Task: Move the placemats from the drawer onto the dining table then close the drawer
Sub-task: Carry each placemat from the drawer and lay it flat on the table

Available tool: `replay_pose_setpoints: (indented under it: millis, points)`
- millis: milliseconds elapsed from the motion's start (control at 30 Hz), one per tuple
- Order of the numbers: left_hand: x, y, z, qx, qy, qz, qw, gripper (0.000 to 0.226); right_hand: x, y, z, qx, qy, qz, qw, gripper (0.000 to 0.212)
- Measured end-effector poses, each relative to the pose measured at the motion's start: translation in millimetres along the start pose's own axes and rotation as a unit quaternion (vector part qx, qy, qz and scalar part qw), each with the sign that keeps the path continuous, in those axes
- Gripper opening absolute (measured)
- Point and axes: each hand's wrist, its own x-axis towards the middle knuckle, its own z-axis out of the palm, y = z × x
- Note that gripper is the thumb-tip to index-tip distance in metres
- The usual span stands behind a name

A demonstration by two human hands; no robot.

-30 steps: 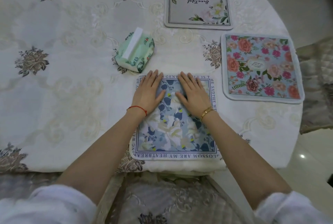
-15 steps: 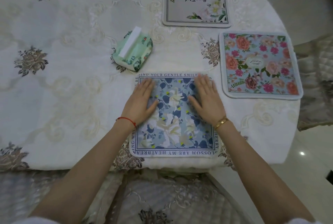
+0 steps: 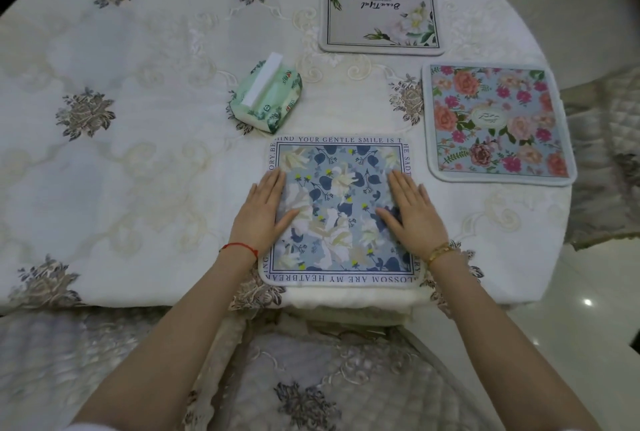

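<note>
Both hands (image 3: pixel 266 208) flat on blue placemat (image 3: pixel 341 212)

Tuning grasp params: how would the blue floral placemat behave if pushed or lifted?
The blue floral placemat lies flat under both open hands, left hand, right hand: probably thin, light, somewhat floppy. Pushed, it may drag the tablecloth.
</note>
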Motion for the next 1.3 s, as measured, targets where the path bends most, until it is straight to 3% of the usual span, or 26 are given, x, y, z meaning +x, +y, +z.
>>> replay_pose_setpoints:
  millis: [133,400,567,767,1000,1300]
  points:
    - [-15.0,4.8,-1.5,-0.008,0.009,0.000,1.000,0.072,-9.8,-0.9,-6.4,0.005,0.011,0.011,1.000,0.078]
    - [-57.8,49.9,17.5,-0.060,0.032,0.020,0.997,0.073,-43.5,-59.8,24.6,0.035,0.008,-0.069,0.997,0.064]
    - [-72.8,41.1,18.3,-0.057,0.035,-0.009,0.998,0.075,-65.2,-38.6,20.7,0.071,0.005,-0.042,0.997,0.067]
    - [-87.5,32.9,14.3,-0.052,0.042,-0.020,0.998,0.077,-92.4,-13.0,11.2,0.038,0.021,0.033,0.999,0.070]
    - [-90.3,71.1,26.4,-0.028,0.006,0.014,0.999,0.079,-90.4,-68.2,39.1,0.029,-0.012,-0.032,0.999,0.072]
    - [-100.0,49.8,25.2,-0.023,0.008,-0.006,1.000,0.083,-113.4,-21.2,21.6,0.023,-0.004,0.009,1.000,0.070]
